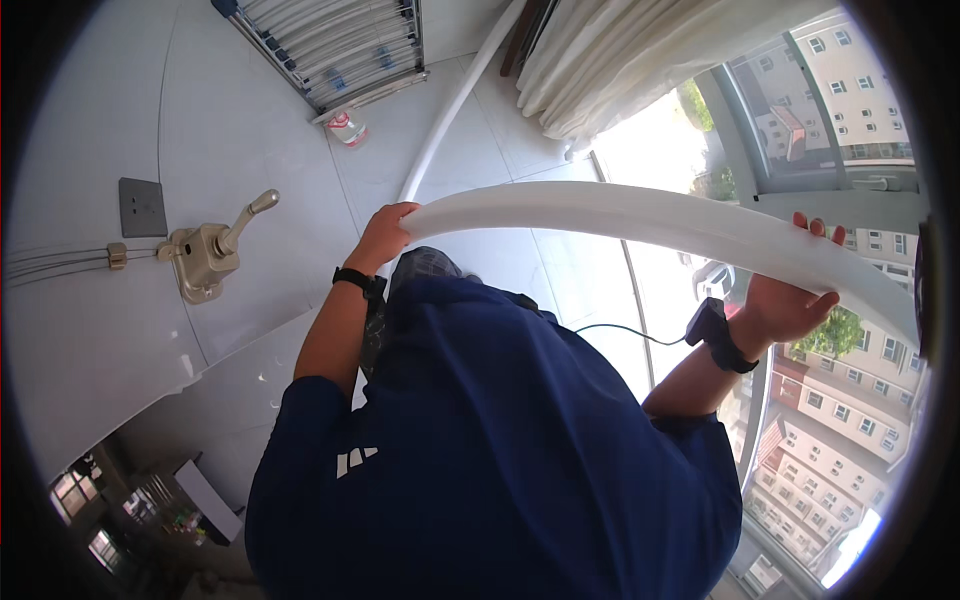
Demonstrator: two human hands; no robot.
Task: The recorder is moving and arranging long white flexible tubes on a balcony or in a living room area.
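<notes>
White tube: smooth, plastic-looking. Crank box: satin, metallic. Curtain: cloth. Shirt: matt cloth.

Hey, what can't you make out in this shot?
Head view:
White bar: right end lost at the dark rim.
Right hand: middle of the fingers hidden behind the bar.
Thin cable: one end hidden by the blue shirt.
Metal rack: top cut off by upper edge.

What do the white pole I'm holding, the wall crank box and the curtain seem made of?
White pole: probably plastic or painted metal, smooth with a soft sheen. Wall crank box: likely metal or metallic-coated plastic, going by its beige-gold gloss. Curtain: apparently fabric, matte, hanging in soft folds.
</notes>
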